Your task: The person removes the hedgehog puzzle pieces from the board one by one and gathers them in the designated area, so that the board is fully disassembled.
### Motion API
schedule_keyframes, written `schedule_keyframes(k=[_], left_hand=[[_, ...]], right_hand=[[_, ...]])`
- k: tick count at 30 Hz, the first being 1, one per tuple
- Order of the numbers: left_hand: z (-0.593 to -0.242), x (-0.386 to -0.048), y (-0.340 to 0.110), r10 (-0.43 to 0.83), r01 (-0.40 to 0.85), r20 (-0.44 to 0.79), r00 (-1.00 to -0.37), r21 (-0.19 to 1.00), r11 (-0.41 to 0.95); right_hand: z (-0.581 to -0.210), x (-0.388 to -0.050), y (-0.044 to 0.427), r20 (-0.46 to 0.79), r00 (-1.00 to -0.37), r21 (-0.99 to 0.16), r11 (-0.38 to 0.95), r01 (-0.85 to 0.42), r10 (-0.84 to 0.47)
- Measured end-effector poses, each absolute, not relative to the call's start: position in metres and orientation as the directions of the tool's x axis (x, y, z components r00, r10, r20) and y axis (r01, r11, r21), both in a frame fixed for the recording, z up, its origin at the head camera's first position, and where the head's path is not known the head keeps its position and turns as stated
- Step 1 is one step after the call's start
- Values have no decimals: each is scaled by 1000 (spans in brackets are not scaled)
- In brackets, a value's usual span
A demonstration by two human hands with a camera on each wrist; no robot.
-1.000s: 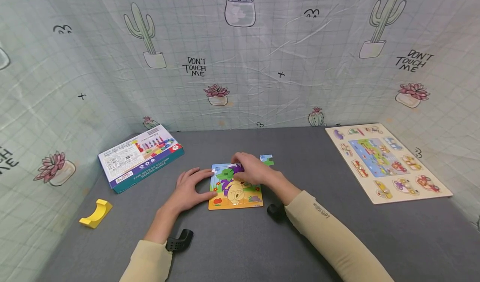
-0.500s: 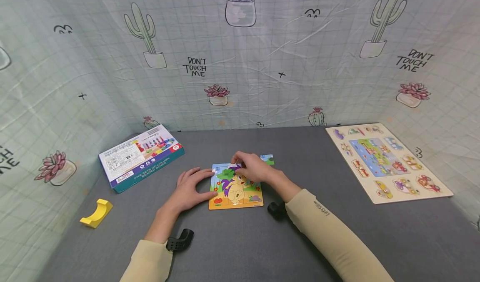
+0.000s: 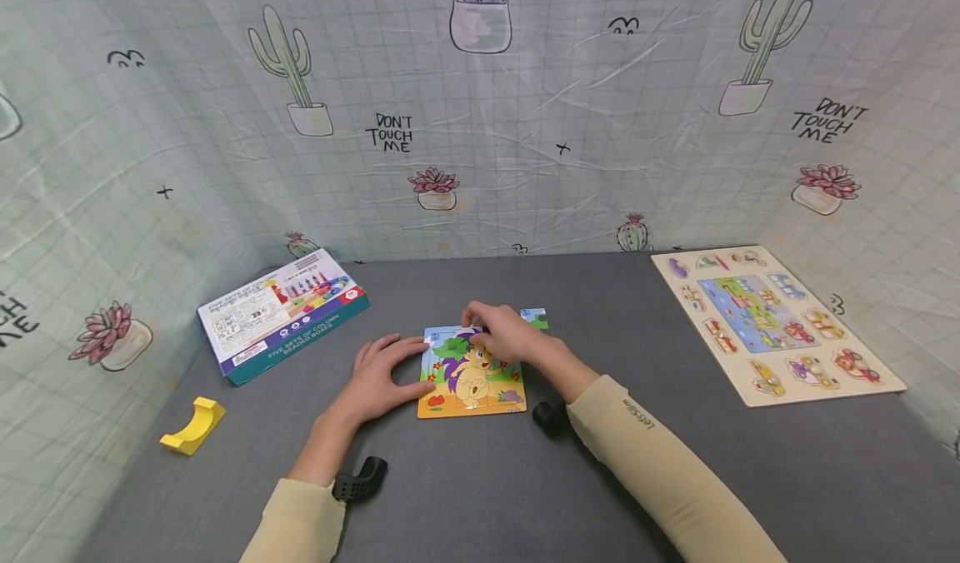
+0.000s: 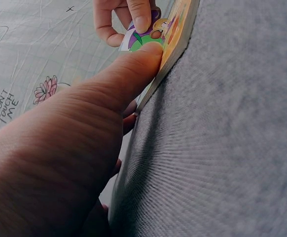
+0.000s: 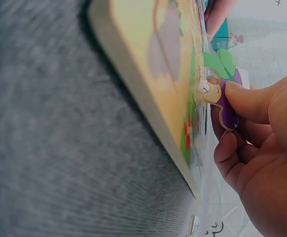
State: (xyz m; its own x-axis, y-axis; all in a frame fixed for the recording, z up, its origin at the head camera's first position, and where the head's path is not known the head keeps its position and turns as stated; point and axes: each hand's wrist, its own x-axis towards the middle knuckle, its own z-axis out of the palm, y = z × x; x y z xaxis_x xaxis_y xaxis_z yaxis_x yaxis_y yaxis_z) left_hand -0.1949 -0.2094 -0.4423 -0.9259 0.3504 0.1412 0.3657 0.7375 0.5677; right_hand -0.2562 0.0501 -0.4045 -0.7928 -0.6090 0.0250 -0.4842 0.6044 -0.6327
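A square jigsaw puzzle board [image 3: 472, 388] with a cartoon hedgehog picture lies flat on the grey table. At its left edge rests my left hand [image 3: 380, 382], thumb and fingers spread, the thumb tip touching the board's margin in the left wrist view. My right hand [image 3: 504, 331] is over the board's upper part. Between its thumb and fingers it pinches a puzzle piece [image 5: 228, 111] of purple and green with part of a face, which stands tilted up from the board in the right wrist view. Fingers cover some of the piece in the head view.
A loose blue and green puzzle piece [image 3: 535, 318] lies just beyond the board, right of the hand. At the left are a flat box [image 3: 281, 317] and a yellow arched block [image 3: 192, 426]. A large wooden picture board [image 3: 776, 326] lies at the right.
My right hand has shifted slightly up and back with the pinched piece, uncovering the hedgehog's face. My left hand has stayed at the board's left edge.
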Motion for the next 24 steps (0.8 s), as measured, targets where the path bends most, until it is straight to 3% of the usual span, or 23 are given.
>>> schedule_keyframes(k=[12, 24], left_hand=[[-444, -195, -210, 348, 364, 142, -927, 568, 739], [-443, -195, -210, 352, 367, 144, -925, 574, 732]], right_hand=[[-398, -258, 47, 2, -786, -611, 622, -491, -619], [-397, -261, 54, -8, -798, -695, 577, -429, -603]])
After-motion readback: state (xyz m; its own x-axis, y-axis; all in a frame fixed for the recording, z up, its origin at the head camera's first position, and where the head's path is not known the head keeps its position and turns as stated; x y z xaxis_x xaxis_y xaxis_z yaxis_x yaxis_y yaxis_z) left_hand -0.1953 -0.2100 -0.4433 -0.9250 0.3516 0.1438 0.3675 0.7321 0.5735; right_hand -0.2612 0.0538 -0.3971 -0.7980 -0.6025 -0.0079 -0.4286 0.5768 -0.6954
